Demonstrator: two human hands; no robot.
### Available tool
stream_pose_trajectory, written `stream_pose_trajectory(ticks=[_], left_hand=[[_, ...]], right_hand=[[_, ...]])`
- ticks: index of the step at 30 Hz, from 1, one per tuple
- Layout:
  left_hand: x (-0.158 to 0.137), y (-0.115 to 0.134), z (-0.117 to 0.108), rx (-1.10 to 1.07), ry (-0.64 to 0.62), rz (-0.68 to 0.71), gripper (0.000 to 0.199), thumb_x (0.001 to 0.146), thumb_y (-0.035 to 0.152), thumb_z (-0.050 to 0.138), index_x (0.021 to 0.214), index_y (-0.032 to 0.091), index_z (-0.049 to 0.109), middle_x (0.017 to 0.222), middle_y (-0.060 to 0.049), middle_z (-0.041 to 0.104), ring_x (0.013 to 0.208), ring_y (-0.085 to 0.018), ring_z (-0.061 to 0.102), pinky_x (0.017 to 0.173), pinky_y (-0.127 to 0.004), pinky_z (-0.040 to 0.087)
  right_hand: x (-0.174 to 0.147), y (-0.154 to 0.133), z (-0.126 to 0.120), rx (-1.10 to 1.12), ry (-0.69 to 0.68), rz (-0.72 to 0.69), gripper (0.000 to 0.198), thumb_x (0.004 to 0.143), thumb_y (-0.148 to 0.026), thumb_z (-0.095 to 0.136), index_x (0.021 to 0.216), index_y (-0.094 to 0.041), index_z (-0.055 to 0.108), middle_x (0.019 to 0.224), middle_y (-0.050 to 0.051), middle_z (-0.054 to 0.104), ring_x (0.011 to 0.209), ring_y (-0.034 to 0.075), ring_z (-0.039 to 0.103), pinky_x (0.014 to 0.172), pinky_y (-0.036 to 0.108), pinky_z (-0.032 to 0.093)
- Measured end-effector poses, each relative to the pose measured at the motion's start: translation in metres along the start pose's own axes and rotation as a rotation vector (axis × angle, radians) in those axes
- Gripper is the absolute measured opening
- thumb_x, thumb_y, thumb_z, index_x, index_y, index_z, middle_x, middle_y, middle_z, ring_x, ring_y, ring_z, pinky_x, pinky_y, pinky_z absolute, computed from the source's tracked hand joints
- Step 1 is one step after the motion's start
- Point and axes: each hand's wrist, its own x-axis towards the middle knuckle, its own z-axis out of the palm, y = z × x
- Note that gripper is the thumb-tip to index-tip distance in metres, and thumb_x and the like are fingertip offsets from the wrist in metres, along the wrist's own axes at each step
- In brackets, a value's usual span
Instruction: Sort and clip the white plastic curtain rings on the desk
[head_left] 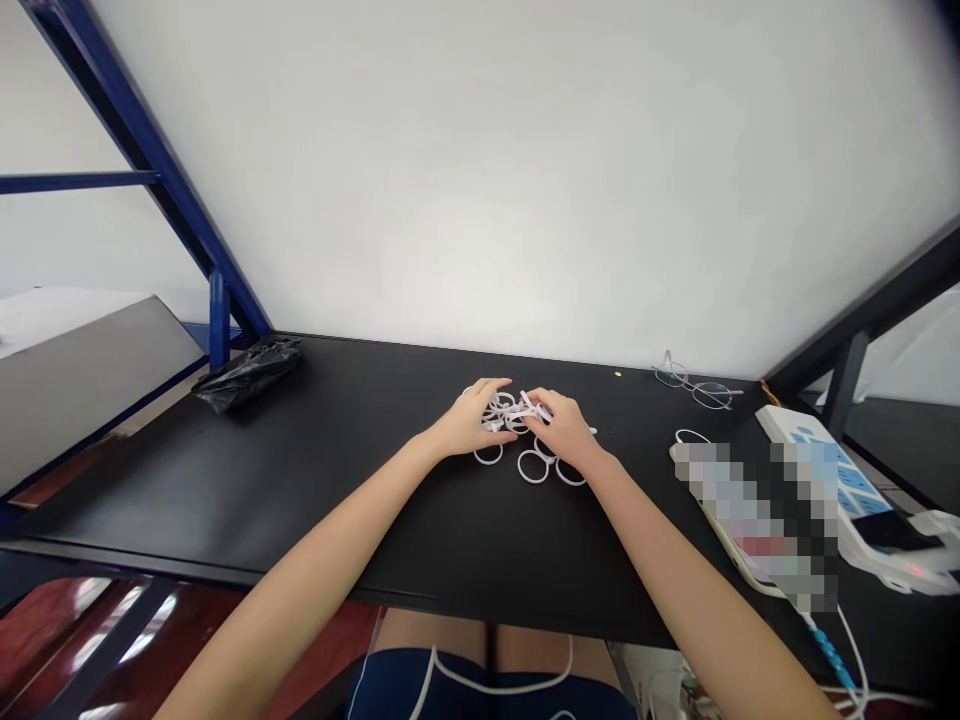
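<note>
A tangled heap of white rings (514, 415), thin and plastic-looking, lies on the black table between my two hands. My left hand (474, 418) curves around the heap's left side, its thumb and fingers spread apart and touching or nearly touching the rings. At the right side, my right hand (559, 425) has its thumb and fingers closed about a white ring piece (529, 408) at the top of the heap. Joined loose rings (533, 467) lie below my right hand, partly hidden by its wrist. Another ring (488, 456) rests below my left hand.
A phone (739, 540), its screen blurred out, and a white power strip (832, 470) with cables lie at the right. Eyeglasses (691, 384) rest near the back wall. A crumpled black plastic bag (251, 375) sits at the back left. Blue frame bars (161, 170) rise beside it.
</note>
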Motion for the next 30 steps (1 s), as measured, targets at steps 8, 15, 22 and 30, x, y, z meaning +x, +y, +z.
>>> stream_pose_trajectory(ticks=[8,15,22,30], left_hand=[[-0.007,-0.007,-0.014,0.229,-0.045,-0.141,0.065,0.073,0.055,0.069,0.128,0.027,0.049,0.135,-0.009,0.052,0.124,-0.034,0.044,0.104,-0.056,0.034],[-0.007,-0.015,-0.006,0.202,-0.001,-0.074,0.047,0.082,0.044,0.062,0.124,0.024,0.054,0.131,-0.01,0.054,0.119,-0.029,0.049,0.103,-0.048,0.04],[-0.002,-0.018,-0.004,0.077,0.139,-0.072,0.035,0.079,0.034,0.066,0.109,0.018,0.062,0.113,-0.01,0.061,0.11,-0.025,0.057,0.1,-0.04,0.045],[0.003,-0.024,-0.003,-0.258,0.255,-0.313,0.025,0.076,0.032,0.068,0.096,0.017,0.067,0.105,-0.008,0.07,0.096,-0.021,0.064,0.088,-0.034,0.048]], right_hand=[[-0.003,-0.007,-0.002,0.215,0.193,0.079,0.02,0.069,-0.021,0.059,0.087,-0.02,0.066,0.067,-0.003,0.059,0.055,0.013,0.05,0.057,0.026,0.041],[-0.003,-0.013,-0.004,0.22,0.282,0.075,0.017,0.08,-0.034,0.059,0.078,-0.019,0.066,0.067,0.0,0.063,0.058,0.015,0.053,0.057,0.027,0.041],[-0.001,-0.012,-0.003,0.241,0.229,0.018,0.015,0.081,-0.031,0.057,0.08,-0.02,0.067,0.077,0.003,0.069,0.072,0.02,0.063,0.071,0.032,0.048],[-0.002,-0.007,-0.005,0.36,0.251,-0.038,0.023,0.073,-0.018,0.048,0.087,-0.021,0.066,0.076,0.002,0.071,0.078,0.021,0.066,0.083,0.037,0.049]])
